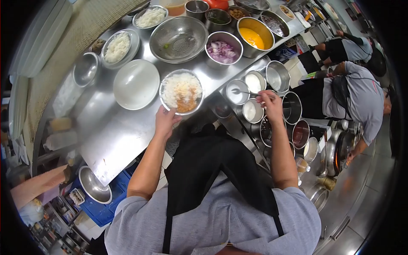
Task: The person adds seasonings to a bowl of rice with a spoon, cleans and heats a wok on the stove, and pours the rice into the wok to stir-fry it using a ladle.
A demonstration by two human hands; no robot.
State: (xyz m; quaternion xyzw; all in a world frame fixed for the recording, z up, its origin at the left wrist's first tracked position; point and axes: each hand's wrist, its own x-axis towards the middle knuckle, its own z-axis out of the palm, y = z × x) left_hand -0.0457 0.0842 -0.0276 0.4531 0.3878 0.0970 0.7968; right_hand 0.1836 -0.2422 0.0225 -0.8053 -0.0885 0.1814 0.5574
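My left hand (167,122) grips the near rim of a metal bowl (162,94), thumb at the edge and fingers partly hidden beneath. Inside it lies white rice (178,87) with orange-brown seasoning (187,100) and some pale powder on top. My right hand (270,105) pinches the handle of a metal spoon (243,91). The spoon's head is over a round metal container of white powder (235,97); whether it touches the powder I cannot tell. Two more containers of white contents, one behind (254,81) and one in front (252,111), stand close by.
A white plate (136,84), a perforated metal bowl (178,39), chopped red onion (222,52) and a pot of yellow liquid (255,34) stand on the steel counter (111,135). Several metal containers (291,108) line the right. Two people work there, one (355,91) near a pan (340,148).
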